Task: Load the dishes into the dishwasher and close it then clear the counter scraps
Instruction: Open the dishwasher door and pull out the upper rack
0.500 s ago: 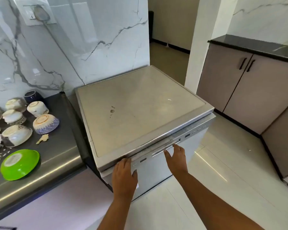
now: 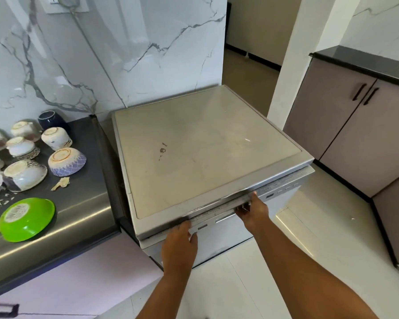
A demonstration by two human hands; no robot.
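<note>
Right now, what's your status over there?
Both hands, left and right, at dishwasher door top edge. Bowls wait on counter. Nothing blocking.

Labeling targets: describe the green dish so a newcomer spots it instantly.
Start at the dishwasher; the dark counter sits to its left. Near the counter's front edge lies the green dish, upside down. It is the only bright green, flat piece; its neighbours are pale ceramic bowls.

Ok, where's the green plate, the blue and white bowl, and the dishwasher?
green plate [image 2: 27, 219], head view, on its upturned base.
blue and white bowl [image 2: 67, 162], head view, on its patterned side.
dishwasher [image 2: 194, 153], head view, on its flat top.
</note>
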